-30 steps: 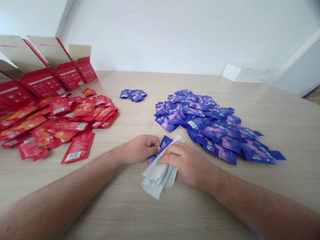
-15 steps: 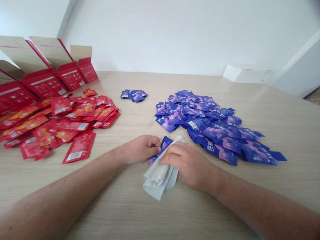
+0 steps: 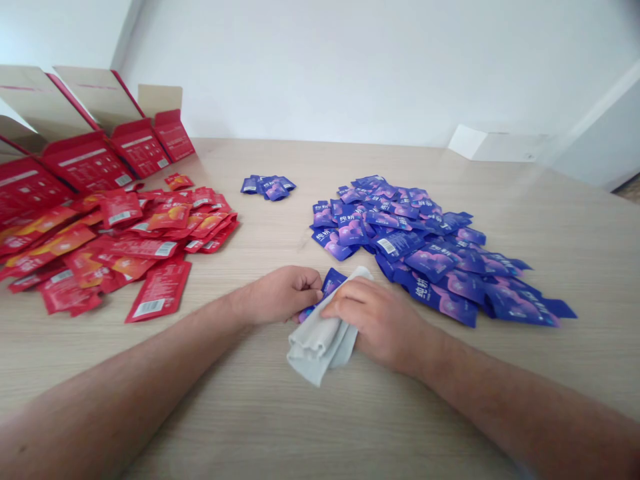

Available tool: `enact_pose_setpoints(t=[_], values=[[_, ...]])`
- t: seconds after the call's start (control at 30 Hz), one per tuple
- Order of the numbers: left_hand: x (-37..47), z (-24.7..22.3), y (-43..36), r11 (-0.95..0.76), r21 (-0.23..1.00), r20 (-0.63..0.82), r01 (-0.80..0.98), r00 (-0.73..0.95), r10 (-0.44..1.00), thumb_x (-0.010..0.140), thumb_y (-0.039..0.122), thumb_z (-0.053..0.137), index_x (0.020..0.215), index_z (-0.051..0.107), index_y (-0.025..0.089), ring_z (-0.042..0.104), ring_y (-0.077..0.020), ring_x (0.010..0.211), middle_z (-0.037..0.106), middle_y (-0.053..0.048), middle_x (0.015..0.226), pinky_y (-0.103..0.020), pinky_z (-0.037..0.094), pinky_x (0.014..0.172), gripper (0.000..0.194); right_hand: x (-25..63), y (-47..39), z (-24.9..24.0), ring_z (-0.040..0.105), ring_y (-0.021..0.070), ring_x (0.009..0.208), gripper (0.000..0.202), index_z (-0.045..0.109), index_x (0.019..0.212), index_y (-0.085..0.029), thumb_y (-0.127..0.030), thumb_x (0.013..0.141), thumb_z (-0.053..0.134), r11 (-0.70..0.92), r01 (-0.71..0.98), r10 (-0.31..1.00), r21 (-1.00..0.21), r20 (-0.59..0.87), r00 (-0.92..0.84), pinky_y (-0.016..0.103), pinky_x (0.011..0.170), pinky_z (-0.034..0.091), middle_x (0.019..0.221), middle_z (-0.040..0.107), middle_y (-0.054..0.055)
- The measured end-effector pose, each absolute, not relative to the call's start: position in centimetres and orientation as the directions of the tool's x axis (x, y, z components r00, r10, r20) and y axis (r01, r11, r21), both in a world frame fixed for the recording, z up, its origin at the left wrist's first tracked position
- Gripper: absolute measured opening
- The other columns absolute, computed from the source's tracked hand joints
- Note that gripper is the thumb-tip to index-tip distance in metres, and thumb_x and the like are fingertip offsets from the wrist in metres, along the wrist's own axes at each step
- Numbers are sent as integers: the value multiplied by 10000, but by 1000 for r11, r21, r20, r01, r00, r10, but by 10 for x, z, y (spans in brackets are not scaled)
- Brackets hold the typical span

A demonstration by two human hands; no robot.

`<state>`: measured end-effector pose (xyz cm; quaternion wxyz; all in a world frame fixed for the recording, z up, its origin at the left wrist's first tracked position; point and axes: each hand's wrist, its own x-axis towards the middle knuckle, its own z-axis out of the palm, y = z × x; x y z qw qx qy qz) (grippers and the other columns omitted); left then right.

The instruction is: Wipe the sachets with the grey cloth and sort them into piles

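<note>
Between my hands, at the middle of the head view, is a small blue-purple sachet (image 3: 332, 281), partly covered. My left hand (image 3: 286, 293) pinches its left edge between thumb and curled fingers. A folded white cloth (image 3: 320, 340) lies over the sachet's right part, and my right hand (image 3: 376, 319) grips it, fingers pressed down on top. Part of the cloth hangs loose toward me. Beyond my right hand spreads a heap of similar blue-purple sachets (image 3: 400, 233).
A pile of red-orange sachets (image 3: 145, 247) lies at the left, in front of open red cartons (image 3: 135, 150). A few blue sachets (image 3: 270, 188) sit apart near the back. A white box (image 3: 493, 144) stands at the table's (image 3: 240, 413) far edge, by the wall.
Both hands stay on the sachet and cloth, with hardly any movement. The whole view has shifted very slightly.
</note>
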<state>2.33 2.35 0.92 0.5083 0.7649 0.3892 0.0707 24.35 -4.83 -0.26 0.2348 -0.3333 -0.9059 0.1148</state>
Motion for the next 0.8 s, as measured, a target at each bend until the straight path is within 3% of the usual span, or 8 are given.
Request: enact_pose_setpoints(t=[0.1,0.23,0.4,0.57,0.7,0.8], values=[[23,9,24,-171,830,-300,531,683,665,914,341,532,810,539,200,476,-85,479,535,68,569,-183,353,438,175,243,-49,-3,592,235,996,205,697,1109,-183,-136,915,650,722,587,692,-366,361,-625,384,905,482,1059,676,74],[23,8,24,-190,834,-288,519,702,652,905,321,542,799,554,191,469,-78,501,533,63,590,-177,359,457,167,241,-50,-4,603,225,979,164,708,1094,-196,-196,964,608,815,464,570,-347,331,-752,372,887,498,1037,685,73],[23,8,23,-139,842,-315,521,684,658,895,326,540,789,541,201,471,-84,474,518,72,557,-184,354,447,164,247,-43,-2,608,240,1028,221,692,1117,-180,-119,912,636,704,573,710,-419,375,-596,401,937,492,1070,680,85],[24,11,22,-131,862,-313,490,717,622,890,341,560,794,557,196,484,-82,498,536,64,582,-187,376,484,174,246,-43,0,611,232,1026,204,692,1108,-179,-120,932,608,776,471,622,-418,386,-682,386,933,495,1077,684,84],[23,12,21,-114,862,-330,493,719,612,892,357,556,778,560,201,481,-83,495,523,66,577,-191,359,482,193,249,-40,-1,610,248,1080,248,673,1132,-187,-95,911,610,719,533,695,-445,451,-561,430,978,493,1117,676,96],[23,11,21,-133,867,-325,480,747,580,879,348,572,770,570,198,509,-86,528,548,61,611,-198,383,515,185,251,-38,-2,611,247,1104,249,664,1134,-193,-95,913,607,749,493,662,-443,460,-593,429,993,498,1142,674,99]])
